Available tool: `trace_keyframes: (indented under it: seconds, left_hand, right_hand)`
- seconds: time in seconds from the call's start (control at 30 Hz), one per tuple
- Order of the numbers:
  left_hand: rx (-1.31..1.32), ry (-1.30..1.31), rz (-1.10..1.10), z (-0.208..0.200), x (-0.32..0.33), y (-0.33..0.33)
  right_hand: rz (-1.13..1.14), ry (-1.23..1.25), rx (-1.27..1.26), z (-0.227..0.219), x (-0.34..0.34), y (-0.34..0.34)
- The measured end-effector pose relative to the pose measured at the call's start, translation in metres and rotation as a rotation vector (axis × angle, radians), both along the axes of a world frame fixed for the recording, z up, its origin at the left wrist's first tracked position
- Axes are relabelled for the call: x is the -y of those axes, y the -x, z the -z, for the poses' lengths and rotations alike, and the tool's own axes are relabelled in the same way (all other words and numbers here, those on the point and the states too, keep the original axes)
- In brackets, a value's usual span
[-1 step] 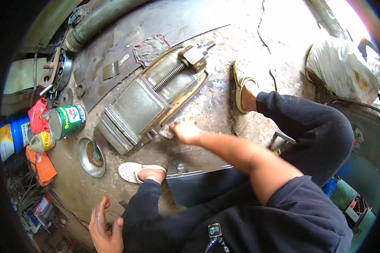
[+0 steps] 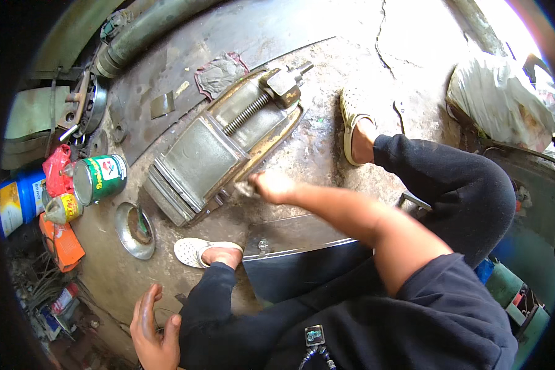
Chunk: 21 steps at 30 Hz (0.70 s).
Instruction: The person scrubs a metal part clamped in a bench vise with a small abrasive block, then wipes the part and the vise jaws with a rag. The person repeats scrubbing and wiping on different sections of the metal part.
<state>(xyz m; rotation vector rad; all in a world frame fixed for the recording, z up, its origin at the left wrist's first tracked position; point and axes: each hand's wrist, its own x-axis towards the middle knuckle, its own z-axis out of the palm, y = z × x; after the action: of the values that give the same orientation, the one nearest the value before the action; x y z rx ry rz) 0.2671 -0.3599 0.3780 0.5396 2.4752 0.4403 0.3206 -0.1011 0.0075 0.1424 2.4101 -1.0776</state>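
The vise (image 2: pixel 222 145) lies flat on the concrete floor (image 2: pixel 351 55). The right hand (image 2: pixel 271 185) presses a small pad (image 2: pixel 245 188), fingers closed on it, against the vise's near edge; this looks like rubbing it clean. The left hand (image 2: pixel 154 330), fingers loosely spread, rests well below the vise, holding nothing.
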Motion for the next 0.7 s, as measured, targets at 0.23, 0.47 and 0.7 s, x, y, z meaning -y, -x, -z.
trace_keyframes:
  seconds: [0.23,0.47,0.7]
  left_hand:
    - [0.108,-0.206,0.202,0.067,-0.090,0.019]
    - [0.251,-0.891,-0.137,0.216,-0.259,0.010]
    - [0.220,-0.843,-0.330,0.299,-0.378,-0.028]
  right_hand:
    - [-0.642,0.027,-0.212,-0.139,-0.138,0.049]
    - [0.113,0.080,-0.494,-0.184,-0.203,0.050]
    - [0.721,0.403,0.130,-0.044,-0.227,0.018]
